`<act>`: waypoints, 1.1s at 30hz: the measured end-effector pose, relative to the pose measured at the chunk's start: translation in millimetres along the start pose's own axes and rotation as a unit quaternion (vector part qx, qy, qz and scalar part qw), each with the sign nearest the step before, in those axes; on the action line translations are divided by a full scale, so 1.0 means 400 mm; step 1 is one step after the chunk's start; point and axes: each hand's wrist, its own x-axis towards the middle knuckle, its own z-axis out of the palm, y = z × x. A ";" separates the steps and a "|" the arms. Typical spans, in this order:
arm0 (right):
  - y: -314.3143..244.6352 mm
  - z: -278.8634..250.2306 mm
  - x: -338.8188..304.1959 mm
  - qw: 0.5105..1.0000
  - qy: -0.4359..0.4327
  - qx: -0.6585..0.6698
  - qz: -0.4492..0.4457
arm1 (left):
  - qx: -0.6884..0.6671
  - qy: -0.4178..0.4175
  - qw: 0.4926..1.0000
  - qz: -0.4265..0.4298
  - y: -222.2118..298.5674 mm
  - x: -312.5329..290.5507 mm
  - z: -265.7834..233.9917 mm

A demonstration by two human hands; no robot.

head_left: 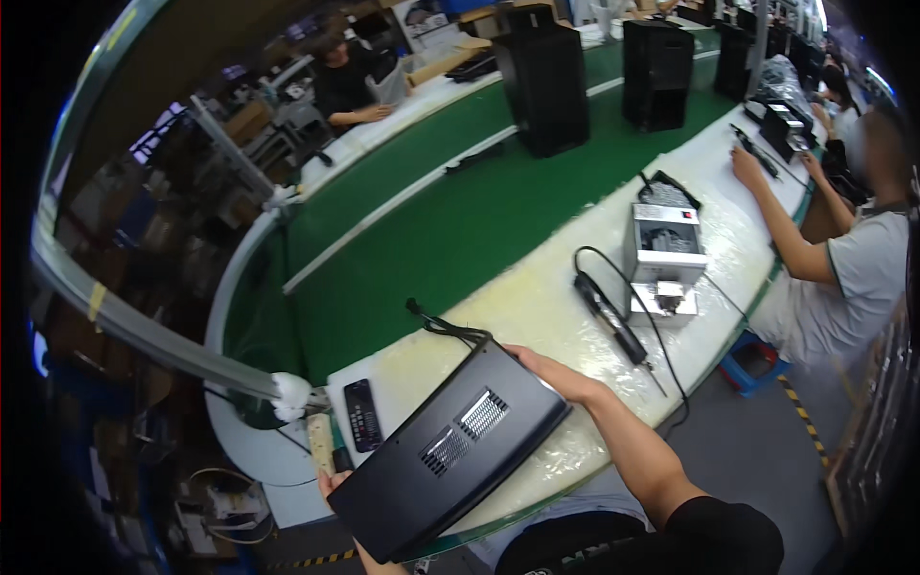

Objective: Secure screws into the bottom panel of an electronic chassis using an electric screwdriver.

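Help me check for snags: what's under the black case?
Around the case, the pale worktop shows, and a cable pokes out at its far end. Anything directly beneath is covered, so I can't tell.

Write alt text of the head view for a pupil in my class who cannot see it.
A person's left hand and right hand hold a dark case with two vent grilles at a workbench. Right of the case are a corded black screwdriver and a white machine; beyond, tall black cabinets stand on a green surface.
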 end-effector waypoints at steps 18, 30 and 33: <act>0.048 -0.144 -0.173 0.730 0.324 -0.594 0.095 | 0.452 -0.176 0.874 0.005 0.138 0.128 0.010; -0.183 -0.237 -0.464 0.830 0.524 -0.181 -0.058 | 0.696 -0.537 0.459 0.132 -0.213 -0.032 0.562; -0.300 -0.247 -0.456 0.823 0.483 -0.012 -0.298 | 0.700 -0.539 0.454 0.116 -0.258 -0.037 0.586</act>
